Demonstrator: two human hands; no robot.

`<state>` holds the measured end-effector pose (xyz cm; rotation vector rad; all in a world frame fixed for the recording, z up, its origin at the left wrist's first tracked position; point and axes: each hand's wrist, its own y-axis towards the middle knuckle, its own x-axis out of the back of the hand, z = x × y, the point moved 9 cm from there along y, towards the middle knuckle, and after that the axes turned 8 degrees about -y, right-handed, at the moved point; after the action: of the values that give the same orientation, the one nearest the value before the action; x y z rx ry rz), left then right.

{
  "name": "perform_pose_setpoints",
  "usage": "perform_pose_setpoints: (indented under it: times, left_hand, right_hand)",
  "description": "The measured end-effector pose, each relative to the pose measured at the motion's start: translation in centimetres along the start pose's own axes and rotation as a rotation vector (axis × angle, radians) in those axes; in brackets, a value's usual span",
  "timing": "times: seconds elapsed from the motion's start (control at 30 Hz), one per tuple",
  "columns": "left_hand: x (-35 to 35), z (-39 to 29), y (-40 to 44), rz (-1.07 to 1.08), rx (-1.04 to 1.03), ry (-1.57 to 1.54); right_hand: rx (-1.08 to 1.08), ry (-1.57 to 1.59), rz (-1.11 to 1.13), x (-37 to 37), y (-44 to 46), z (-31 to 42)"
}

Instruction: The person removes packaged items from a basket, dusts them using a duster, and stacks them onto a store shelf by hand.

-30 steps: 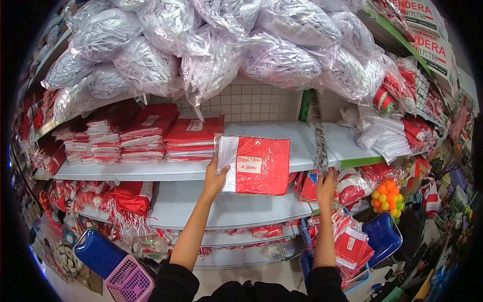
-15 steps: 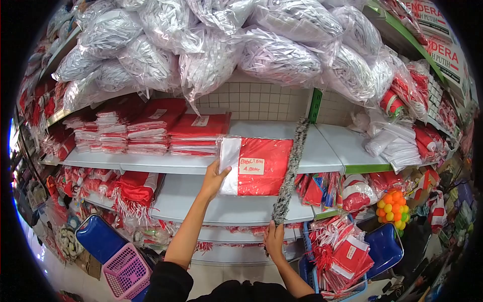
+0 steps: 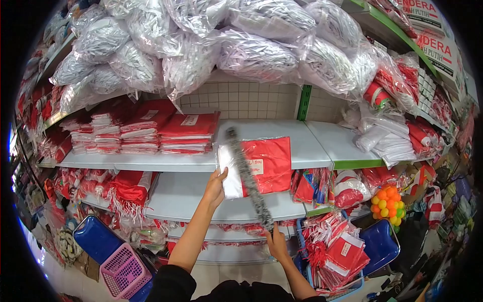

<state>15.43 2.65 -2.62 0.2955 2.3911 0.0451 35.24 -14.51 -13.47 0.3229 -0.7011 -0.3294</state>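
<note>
My left hand (image 3: 216, 189) grips the left edge of a plastic-wrapped red and white cloth packet (image 3: 276, 166), held up before the middle shelf. A handwritten label on the packet is partly covered. My right hand (image 3: 276, 242), lower down, is closed round the bottom end of a long grey fuzzy duster (image 3: 251, 186). The duster slants up and left across the front of the packet, its upper end blurred.
Stacks of red and white packets (image 3: 186, 132) lie on the middle shelf (image 3: 271, 131) at left. Plastic bags (image 3: 256, 55) bulge overhead. A full blue basket (image 3: 352, 289) stands lower right, a pink basket (image 3: 126, 272) lower left.
The duster has swung from the right of the packet to the left across its front. My right hand has come down and left. My left hand still holds the packet in nearly the same place.
</note>
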Motion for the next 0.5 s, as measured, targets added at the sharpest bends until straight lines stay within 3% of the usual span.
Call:
perform_pose_setpoints:
  times: [0.07, 0.17, 0.27, 0.3, 0.5]
  left_hand:
    - [-1.2, 0.9, -0.9, 0.028, 0.131, -0.18]
    - [-3.5, 1.8, -1.9, 0.11, 0.237, -0.35]
    - [-3.6, 3.6, -0.9, 0.194, 0.229, -0.424]
    - [-4.2, 3.6, -0.9, 0.217, 0.212, -0.442]
    - [-4.6, 4.4, -1.8, 0.162, 0.198, -0.476]
  right_hand:
    - [-0.088, 0.162, -0.103, 1.0, 0.0, -1.2]
    - [-0.393, 0.478, -0.033, -0.8, -1.6, -4.8]
    - [0.23, -0.071, -0.026, 0.9, -2.6, 0.0]
    - [0.109, -0.039, 0.203, 1.3, -2.6, 1.1]
    - [-0.164, 0.187, -0.111, 3.9, -2.5, -5.2]
